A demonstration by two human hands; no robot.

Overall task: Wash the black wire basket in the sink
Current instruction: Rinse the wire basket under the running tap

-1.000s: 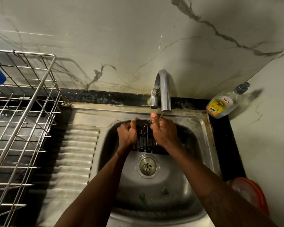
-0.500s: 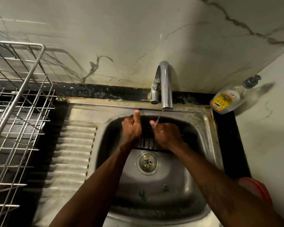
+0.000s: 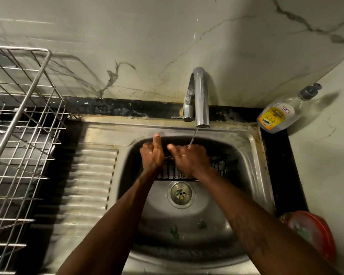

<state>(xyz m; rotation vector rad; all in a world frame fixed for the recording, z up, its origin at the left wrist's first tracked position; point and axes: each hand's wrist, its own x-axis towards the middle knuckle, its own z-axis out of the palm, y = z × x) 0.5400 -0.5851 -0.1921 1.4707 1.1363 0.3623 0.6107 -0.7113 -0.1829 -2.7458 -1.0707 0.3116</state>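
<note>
Black wire basket [image 3: 218, 165] is down in the sink [image 3: 253, 153], at the far side of the bowl, just behind the drain [image 3: 180, 193]. It stands on its edge, bars upright.

Left hand [image 3: 152, 155]: fingers curled round the basket's left end, thumb sticking straight up toward the sink's back rim.

Right hand [image 3: 189, 159]: knuckles up, fingers bent down over the basket's top wire near the middle. Fingertips are hidden behind the hand, so the grip looks closed on the wire, but I cannot be sure how tight.

Faucet [image 3: 200, 96] is running. A thin stream of water [image 3: 193, 138] lands on the back of my right hand.

Green scraps lie on the sink floor on the near side.

Soap bottle [image 3: 276, 118] is on the desk at the back right corner. Metal dish rack [image 3: 24, 135] is to the left, beyond the ribbed drainboard [image 3: 91, 185]. Red round thing [image 3: 314, 233] is at the right edge, too blurred to name.
</note>
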